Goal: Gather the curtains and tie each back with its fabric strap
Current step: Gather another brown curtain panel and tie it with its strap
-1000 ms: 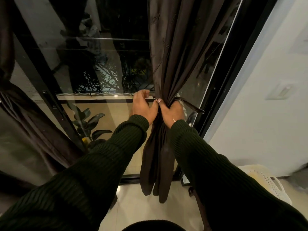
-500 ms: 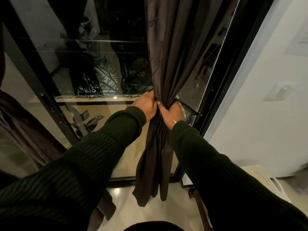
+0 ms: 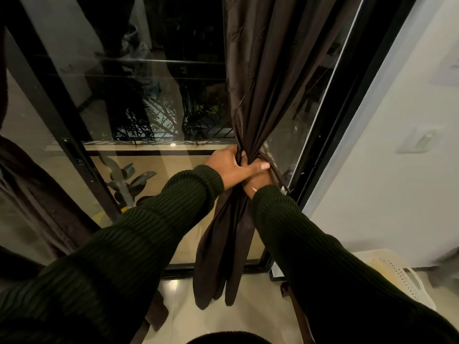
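The dark brown curtain (image 3: 268, 78) is seen hanging from 12 o'clock down past centre, its long axis running nearly vertical, the loose lower end pointing toward 6 o'clock just above the floor (image 3: 250, 316). It is cinched to a narrow waist a little right of centre, and there both hands are pressed together around it. The left hand (image 3: 232, 166) is curled round the bunched fabric from the 9 o'clock side, lying over the right hand (image 3: 259, 182), which is gripping from the 3 o'clock side and is partly hidden. The thin fabric strap (image 3: 274, 168) is seen looping out past the right hand toward 4 o'clock, ending near the black door frame (image 3: 330, 145). A second curtain (image 3: 37, 207) is seen at 9 o'clock.
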